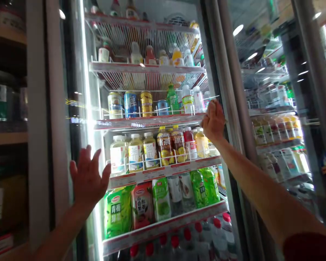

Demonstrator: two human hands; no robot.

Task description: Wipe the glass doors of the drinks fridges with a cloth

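Note:
My left hand [89, 177] is raised at the left, open with its fingers spread, in front of the lit left edge of the drinks fridge; whether it touches the glass I cannot tell. Higher up at the right, my right hand [214, 122] is closed, its fingers bent together against the glass door [157, 140] near the door's right frame [228, 72]. Something small and pale may be in its fingers, but blur hides what it is. Behind the glass stand tea bottles [136, 152], brown iced tea bottles [165, 145] and drink cans [130, 104].
Large green drink bottles [117, 212] fill a lower shelf, with red-capped water bottles [175, 243] below. Another glass-fronted fridge [277, 130] is at the right. A dark shelf with jars [0, 96] stands at the left. Light reflections streak across the glass.

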